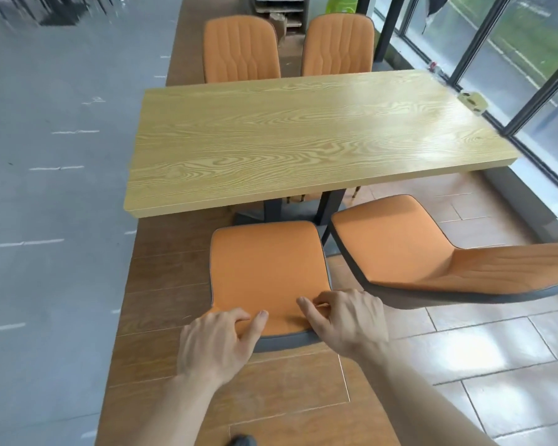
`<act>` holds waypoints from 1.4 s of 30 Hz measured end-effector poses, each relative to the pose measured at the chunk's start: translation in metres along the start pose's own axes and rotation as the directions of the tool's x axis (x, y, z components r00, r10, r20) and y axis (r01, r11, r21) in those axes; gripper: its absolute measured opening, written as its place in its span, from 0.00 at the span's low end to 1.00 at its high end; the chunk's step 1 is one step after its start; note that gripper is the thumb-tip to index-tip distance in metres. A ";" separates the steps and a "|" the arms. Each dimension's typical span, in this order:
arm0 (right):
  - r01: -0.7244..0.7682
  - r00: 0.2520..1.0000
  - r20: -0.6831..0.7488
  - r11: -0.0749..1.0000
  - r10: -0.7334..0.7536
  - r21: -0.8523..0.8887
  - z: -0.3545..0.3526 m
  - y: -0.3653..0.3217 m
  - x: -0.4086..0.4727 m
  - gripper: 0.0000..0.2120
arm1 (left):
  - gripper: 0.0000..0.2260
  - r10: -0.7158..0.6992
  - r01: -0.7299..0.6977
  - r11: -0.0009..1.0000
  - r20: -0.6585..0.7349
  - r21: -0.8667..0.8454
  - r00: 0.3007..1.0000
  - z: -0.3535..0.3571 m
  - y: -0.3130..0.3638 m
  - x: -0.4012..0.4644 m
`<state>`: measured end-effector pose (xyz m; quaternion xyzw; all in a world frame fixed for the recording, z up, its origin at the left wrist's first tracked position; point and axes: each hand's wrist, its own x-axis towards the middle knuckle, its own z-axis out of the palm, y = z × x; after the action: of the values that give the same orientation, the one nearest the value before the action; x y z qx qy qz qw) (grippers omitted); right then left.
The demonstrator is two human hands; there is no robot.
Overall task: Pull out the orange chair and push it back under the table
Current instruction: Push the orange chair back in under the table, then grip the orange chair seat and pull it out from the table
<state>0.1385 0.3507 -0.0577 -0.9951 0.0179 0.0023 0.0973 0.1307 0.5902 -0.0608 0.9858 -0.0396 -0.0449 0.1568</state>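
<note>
An orange chair point(268, 268) with a grey rim stands in front of me, its whole seat out from under the wooden table point(303, 136). My left hand point(216, 342) grips the left part of the backrest's top edge, thumb over the front. My right hand point(345, 320) grips the right part of the same edge, fingers curled over it. The chair's legs are hidden below the seat.
A second orange chair point(432, 255) stands close to the right, turned at an angle and nearly touching. Two more orange chairs point(242, 49) face me across the table. Glass windows point(512, 59) run along the right. Grey floor point(45, 156) lies to the left.
</note>
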 end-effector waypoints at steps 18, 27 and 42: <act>0.061 0.998 -0.032 0.995 -0.059 0.074 0.002 0.004 0.033 0.37 | 0.34 0.014 -0.014 1.000 -0.089 0.001 0.996 0.007 -0.003 0.034; 0.057 0.998 -0.038 0.997 -0.056 0.044 0.005 -0.029 0.036 0.37 | 0.36 0.034 -0.033 0.999 -0.052 0.021 0.998 -0.007 -0.032 0.047; 0.080 0.987 0.121 0.979 -0.104 0.188 -0.025 0.002 0.025 0.41 | 0.34 -0.019 0.024 0.999 0.099 -0.048 0.995 -0.026 -0.011 0.033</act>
<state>0.1639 0.3429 -0.0339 -0.9795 -0.0344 0.0609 0.1889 0.1667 0.6059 -0.0418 0.9786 -0.0357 -0.0961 0.1784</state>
